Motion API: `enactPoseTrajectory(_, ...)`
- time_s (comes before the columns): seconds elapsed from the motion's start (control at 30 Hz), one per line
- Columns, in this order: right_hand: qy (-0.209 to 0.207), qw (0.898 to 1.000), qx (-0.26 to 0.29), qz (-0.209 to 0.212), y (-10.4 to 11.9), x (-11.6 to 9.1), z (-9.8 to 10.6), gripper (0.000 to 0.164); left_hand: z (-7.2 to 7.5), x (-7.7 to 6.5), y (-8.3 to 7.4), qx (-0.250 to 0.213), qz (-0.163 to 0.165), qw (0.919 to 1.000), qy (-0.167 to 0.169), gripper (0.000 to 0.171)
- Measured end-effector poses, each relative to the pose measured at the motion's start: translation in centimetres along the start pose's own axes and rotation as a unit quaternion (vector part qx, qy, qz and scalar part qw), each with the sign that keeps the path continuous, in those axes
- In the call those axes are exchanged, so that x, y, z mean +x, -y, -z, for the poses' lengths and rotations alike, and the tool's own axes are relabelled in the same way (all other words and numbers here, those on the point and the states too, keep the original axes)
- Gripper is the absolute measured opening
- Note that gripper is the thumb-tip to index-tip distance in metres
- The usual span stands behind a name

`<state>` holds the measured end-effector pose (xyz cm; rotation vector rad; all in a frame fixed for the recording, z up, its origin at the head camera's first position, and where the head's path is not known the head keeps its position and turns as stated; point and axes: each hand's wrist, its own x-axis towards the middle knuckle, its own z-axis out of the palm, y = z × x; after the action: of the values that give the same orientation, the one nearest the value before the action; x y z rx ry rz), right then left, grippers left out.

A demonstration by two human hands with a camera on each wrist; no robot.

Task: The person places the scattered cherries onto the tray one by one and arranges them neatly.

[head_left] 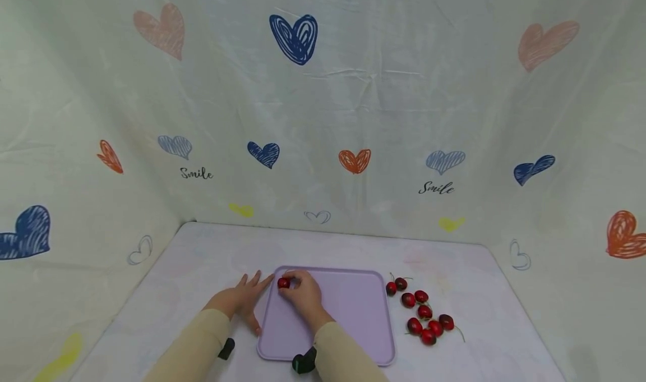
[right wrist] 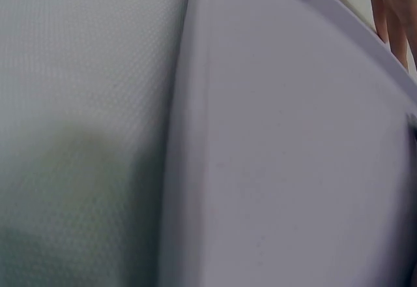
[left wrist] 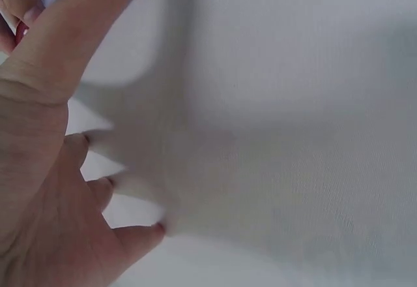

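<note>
A light purple tray [head_left: 353,314] with a low rim lies on the table. Over its far left corner my right hand [head_left: 305,295] pinches a dark red cherry [head_left: 284,282] between thumb and fingers. At the tray's left side my left hand [head_left: 243,302] spreads its fingers, thumb and fingertips right at the rim. In the left wrist view, part of the cherry [left wrist: 21,31] peeks out at the top left beside right-hand fingers. The right wrist view shows the tray [right wrist: 293,137] and, at top right, the left hand [right wrist: 394,3]; the right hand is out of that view.
Several more cherries [head_left: 425,312], some with stems, lie loose on the white table [head_left: 484,298] to the right of the tray. A pale curtain [head_left: 393,124] printed with hearts hangs behind the table and along both sides. Dark straps [head_left: 305,363] show by the wrists.
</note>
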<state>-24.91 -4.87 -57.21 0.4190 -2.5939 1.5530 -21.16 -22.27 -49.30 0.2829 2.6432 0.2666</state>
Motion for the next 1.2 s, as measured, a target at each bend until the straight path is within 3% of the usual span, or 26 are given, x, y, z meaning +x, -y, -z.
enactPoseTrajectory(0.3,0.005,1.000,-0.003,0.001,0.4,-0.1,0.4,0.032,-0.1,0.5,-0.1,0.021,0.000,0.9998,0.003,0.126)
enactPoseTrajectory(0.5,0.005,1.000,0.010,-0.003,0.5,-0.2,0.5,0.031,-0.4,0.7,0.3,-0.009,-0.012,0.9999,0.003,0.126)
enactPoseTrajectory(0.87,0.007,1.000,0.008,-0.001,0.3,-0.5,0.4,0.031,-1.3,1.0,1.0,-0.050,0.000,0.9986,-0.015,0.126)
enactPoseTrajectory(1.2,0.012,1.000,0.017,-0.004,0.4,-0.4,0.4,0.032,-1.2,1.2,1.1,-0.052,-0.005,0.9985,-0.012,0.126)
